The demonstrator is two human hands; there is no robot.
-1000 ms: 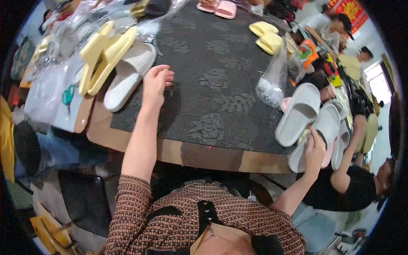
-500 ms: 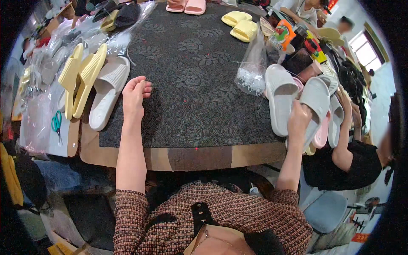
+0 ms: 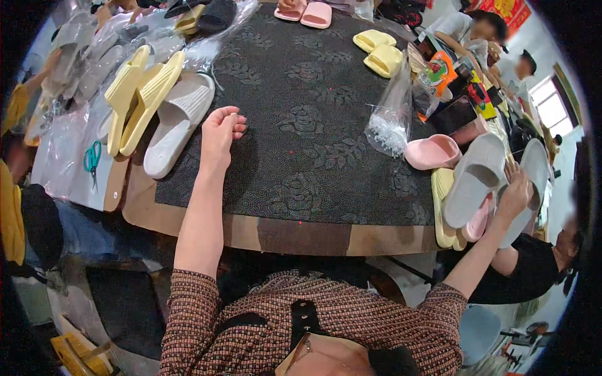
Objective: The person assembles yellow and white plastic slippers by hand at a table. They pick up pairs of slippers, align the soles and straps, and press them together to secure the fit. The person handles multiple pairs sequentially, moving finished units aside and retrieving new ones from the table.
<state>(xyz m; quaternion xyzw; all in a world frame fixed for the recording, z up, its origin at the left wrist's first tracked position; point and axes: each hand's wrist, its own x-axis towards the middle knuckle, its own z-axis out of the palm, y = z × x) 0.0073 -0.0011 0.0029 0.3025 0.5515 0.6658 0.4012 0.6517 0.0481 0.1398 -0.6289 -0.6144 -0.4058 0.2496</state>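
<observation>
My left hand [image 3: 221, 135] hovers over the dark mat with its fingers curled in and thumb pressed against them; anything inside is hidden. Just left of it stands a light grey slide slipper [image 3: 182, 122], its toe away from me, beside a pair of pale yellow slippers [image 3: 153, 94]. At the table's right edge, my right hand [image 3: 515, 193] is closed between two grey slippers, one on the left [image 3: 470, 194] and one on the right [image 3: 535, 163], gripping at their straps. Under them show a pink slipper [image 3: 433, 152] and a yellow slipper [image 3: 441, 219].
A clear bag with small white pieces [image 3: 389, 131] lies right of the patterned mat [image 3: 301, 131]. Green-handled scissors [image 3: 93, 160] rest on the left. Yellow slippers [image 3: 379, 53] sit farther back. A co-worker's arm and black sleeve [image 3: 520, 276] are close by my right arm.
My right hand has carried the grey slippers rightward, uncovering the pink and yellow slippers below. My left hand keeps its curled pose over the mat. The whole view has shifted slightly.
</observation>
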